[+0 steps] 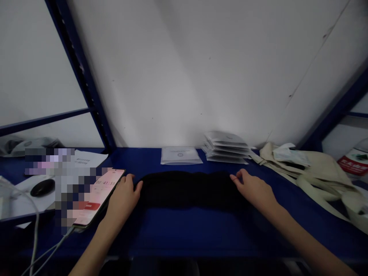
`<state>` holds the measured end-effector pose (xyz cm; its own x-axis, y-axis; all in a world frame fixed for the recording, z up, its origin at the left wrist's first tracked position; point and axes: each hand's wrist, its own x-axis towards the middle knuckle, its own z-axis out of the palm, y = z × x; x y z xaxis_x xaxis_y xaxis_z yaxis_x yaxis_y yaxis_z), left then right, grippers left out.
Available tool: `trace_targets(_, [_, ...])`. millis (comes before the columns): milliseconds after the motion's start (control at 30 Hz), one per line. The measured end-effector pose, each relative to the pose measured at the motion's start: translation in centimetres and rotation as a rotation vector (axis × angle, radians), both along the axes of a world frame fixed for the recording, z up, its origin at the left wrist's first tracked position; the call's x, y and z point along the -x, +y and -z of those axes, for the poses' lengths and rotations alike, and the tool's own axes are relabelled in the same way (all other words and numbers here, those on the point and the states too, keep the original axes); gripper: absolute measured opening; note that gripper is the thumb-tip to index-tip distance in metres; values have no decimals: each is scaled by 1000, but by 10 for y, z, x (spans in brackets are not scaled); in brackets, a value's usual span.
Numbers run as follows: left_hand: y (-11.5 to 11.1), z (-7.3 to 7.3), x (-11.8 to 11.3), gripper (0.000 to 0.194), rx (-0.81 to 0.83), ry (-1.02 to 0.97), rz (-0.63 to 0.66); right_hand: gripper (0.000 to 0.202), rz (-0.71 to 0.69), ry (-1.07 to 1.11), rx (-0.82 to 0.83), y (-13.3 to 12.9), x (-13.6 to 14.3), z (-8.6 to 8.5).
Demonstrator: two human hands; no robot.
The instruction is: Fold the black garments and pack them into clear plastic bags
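Note:
A long folded piece of black cloth lies across the blue surface in front of me; its dark folds hide what kind of item it is. At its left end is my left hand, fingers curled and thumb against the cloth's edge. My right hand pinches the upper right end, thumb and forefinger close together. Some of the fingertips blend into the dark fabric. Just left of my left hand, a phone with a lit pink screen shows a running timer.
Behind the cloth lie one flat frosted plastic packet and a stack of similar packets. Beige fabric with straps is heaped at right. Papers, a black mouse and white cables lie left. Blue posts frame the white wall.

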<state>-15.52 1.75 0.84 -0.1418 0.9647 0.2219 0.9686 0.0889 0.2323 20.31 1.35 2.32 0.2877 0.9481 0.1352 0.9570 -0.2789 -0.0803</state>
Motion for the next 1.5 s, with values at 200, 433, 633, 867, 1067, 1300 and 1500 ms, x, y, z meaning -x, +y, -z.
trace_targets(200, [-28, -9, -18, 36, 102, 249, -59, 20, -239, -1, -190, 1, 35, -14])
trace_targets(433, [-30, -7, -23, 33, 177, 298, -107, 22, -418, 401, 172, 46, 1, -28])
trace_targets(633, [-26, -1, -18, 35, 208, 234, -114, 22, -295, 630, 265, 45, -16, -56])
trace_targets(867, [-19, -1, -2, 40, 237, -16, -79, 34, -801, 753, 488, 15, 34, -71])
trace_targets(1067, [-15, 10, 12, 45, 137, -339, -60, 38, -1015, 923, 492, 17, 55, -75])
trace_targets(1300, [-9, 17, 10, 44, -190, -673, -19, 37, -599, 964, 98, 47, 17, -46])
trace_targets(1500, [-6, -18, -33, 21, -385, -624, 26, 22, -497, 637, 264, 57, 8, -18])
